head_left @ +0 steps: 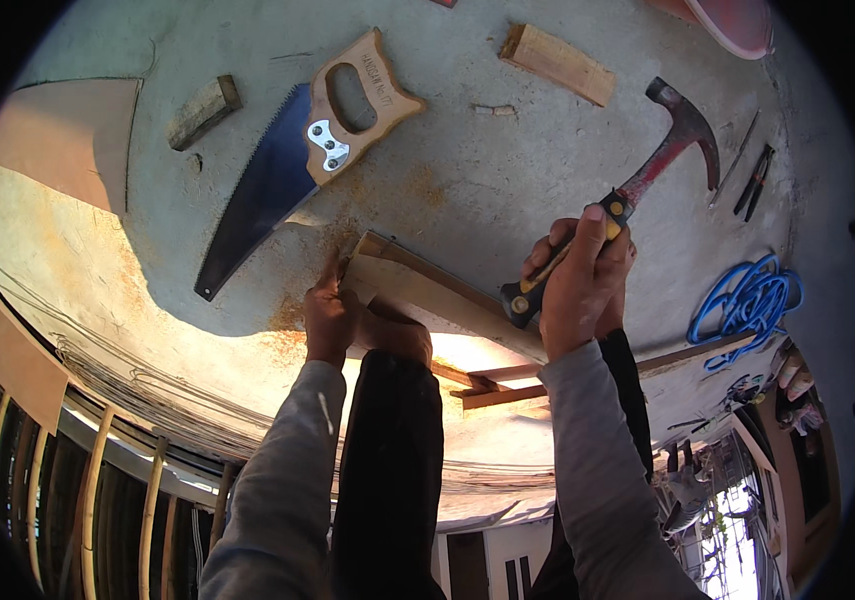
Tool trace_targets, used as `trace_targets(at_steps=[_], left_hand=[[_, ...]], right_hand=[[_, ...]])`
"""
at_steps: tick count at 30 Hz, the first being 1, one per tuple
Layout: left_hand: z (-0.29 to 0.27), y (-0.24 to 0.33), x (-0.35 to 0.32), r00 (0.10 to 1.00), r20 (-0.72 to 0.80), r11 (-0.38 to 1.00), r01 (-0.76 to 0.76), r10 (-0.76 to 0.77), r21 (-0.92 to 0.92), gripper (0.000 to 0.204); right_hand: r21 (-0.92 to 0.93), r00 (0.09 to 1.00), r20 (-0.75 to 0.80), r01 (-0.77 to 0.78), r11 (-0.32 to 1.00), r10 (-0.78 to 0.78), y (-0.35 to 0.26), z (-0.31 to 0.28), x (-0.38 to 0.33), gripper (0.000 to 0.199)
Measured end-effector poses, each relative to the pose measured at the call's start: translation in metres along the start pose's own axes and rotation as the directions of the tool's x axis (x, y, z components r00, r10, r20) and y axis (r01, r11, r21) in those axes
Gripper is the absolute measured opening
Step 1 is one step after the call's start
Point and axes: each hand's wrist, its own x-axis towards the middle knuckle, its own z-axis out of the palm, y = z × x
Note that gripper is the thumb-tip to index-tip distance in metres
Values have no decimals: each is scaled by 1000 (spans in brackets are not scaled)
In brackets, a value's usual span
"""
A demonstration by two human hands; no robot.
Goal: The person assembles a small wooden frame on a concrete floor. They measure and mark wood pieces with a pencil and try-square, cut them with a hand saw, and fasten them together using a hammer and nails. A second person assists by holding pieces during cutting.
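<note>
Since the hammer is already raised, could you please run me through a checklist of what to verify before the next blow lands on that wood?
1. Right hand closed around the yellow-and-black grip of the red-shafted claw hammer: ok.
2. Left hand steadying the pale wooden strip at its end: ok.
3. Left fingers well away from the strike point: cannot tell, no nail is visible.
4. Blue-bladed handsaw with wooden handle lying apart from the strip, teeth away from both hands: ok.
5. Coiled blue cord lying off to the right of the hammer arm: ok.
6. Strip resting firmly on the concrete slab: cannot tell.
</note>
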Motion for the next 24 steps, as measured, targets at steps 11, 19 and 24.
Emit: trace_targets(at_steps=[11,19,24], left_hand=[[-3,-2,-2,997,15,997,72,-71,-25,70],[-4,6,1,999,-20,999,44,-44,11,73],[-4,5,-1,994,-30,976,109,-105,186,75]], right_hand=[[58,976,-166,154,986,-142,9,6,-8,23],[-599,935,220,-96,795,279,2,3,-13,26],[-36,998,40,-45,998,47,41,17,-26,24]])
